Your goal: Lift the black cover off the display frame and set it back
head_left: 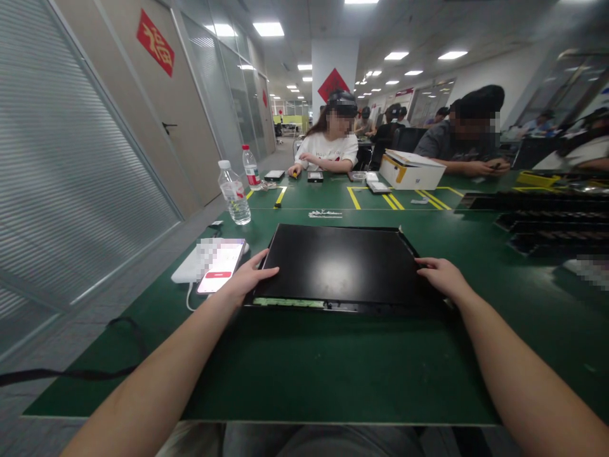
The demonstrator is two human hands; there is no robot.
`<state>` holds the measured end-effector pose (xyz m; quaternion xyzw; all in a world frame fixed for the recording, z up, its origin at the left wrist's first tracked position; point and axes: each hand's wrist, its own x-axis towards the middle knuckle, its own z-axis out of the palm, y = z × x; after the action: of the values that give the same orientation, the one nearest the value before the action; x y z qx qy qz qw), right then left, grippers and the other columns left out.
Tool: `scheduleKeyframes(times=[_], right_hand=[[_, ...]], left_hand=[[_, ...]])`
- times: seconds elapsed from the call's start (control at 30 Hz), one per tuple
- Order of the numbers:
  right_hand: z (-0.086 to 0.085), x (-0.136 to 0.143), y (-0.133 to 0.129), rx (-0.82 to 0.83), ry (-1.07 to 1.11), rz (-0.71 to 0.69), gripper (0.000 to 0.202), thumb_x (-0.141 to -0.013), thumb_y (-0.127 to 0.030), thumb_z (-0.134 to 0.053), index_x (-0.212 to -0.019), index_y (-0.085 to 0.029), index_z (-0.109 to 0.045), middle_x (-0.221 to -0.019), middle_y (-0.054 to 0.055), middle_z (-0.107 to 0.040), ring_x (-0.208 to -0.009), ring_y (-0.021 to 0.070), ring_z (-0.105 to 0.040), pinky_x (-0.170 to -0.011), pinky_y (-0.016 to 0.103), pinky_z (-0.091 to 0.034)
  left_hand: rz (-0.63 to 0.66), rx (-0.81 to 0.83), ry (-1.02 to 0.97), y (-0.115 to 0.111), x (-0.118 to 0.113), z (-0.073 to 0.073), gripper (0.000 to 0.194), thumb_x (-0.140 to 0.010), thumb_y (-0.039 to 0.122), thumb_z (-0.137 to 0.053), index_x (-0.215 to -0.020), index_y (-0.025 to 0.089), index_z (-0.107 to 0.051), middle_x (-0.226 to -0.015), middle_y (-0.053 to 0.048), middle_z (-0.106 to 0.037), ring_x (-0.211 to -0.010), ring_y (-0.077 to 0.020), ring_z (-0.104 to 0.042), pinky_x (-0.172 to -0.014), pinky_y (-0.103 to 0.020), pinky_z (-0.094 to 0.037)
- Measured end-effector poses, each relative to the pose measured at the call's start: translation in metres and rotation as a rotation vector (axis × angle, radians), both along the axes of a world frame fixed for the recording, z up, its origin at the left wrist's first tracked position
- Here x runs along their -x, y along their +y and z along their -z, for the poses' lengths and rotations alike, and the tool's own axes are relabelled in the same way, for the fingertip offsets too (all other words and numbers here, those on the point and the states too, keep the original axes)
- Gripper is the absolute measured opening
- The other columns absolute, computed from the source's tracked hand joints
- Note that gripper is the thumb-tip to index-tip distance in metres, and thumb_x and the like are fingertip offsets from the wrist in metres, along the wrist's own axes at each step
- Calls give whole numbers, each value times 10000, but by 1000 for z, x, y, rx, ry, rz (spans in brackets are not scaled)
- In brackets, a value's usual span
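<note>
Flat black rectangular screen panel (335, 263), held between left grip (248, 277) and right grip (443, 279); squeeze lightly, edges only imo

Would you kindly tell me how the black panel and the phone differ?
The black panel is much larger than the phone. The panel's face is dark, while the phone's screen is lit. The left hand and right hand hold the panel; neither holds the phone. Both look rectangular.
</note>
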<state>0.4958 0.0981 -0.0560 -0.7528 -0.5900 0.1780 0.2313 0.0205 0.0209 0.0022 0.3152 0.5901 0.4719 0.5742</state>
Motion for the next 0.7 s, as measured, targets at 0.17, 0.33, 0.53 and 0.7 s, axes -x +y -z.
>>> scheduleKeyframes(times=[0.17, 0.33, 0.53, 0.7], right_hand=[[-2, 4, -2, -10, 15, 10, 468, -756, -245, -672, -1206, -175, -782, -1127, 128, -768, -968, 283, -711, -813, 354, -530], [-2, 9, -5, -37, 4, -5, 464, -747, -257, -695, -1196, -181, -788, -1089, 127, -770, -934, 272, -712, -788, 336, -532], [0, 10, -5, -73, -126, -30, 444, -775, -286, -674, -1194, -196, -791, -1090, 129, -738, -997, 280, -693, -871, 355, -530], [-2, 13, -8, -45, -132, -18, 465, -814, -277, -633, -1248, -178, -768, -1162, 151, -704, -1025, 273, -684, -879, 344, -528]], left_hand=[[28, 13, 28, 0, 2, -2, 840, -751, 43, -812, -1521, 189, -510, -883, -80, -825, -647, -241, -779, -602, -314, -644], [13, -20, 82, 3, 7, -1, 606, -722, 42, -819, -1304, 142, -681, -893, -90, -828, -748, -247, -793, -644, -298, -639], [-22, -92, 139, 4, 10, 1, 488, -658, 62, -866, -1125, 152, -758, -931, -84, -832, -791, -243, -795, -685, -287, -636], [-84, -50, 182, -1, 2, -5, 526, -660, 73, -881, -1154, 194, -749, -954, -66, -833, -850, -267, -801, -751, -334, -653]])
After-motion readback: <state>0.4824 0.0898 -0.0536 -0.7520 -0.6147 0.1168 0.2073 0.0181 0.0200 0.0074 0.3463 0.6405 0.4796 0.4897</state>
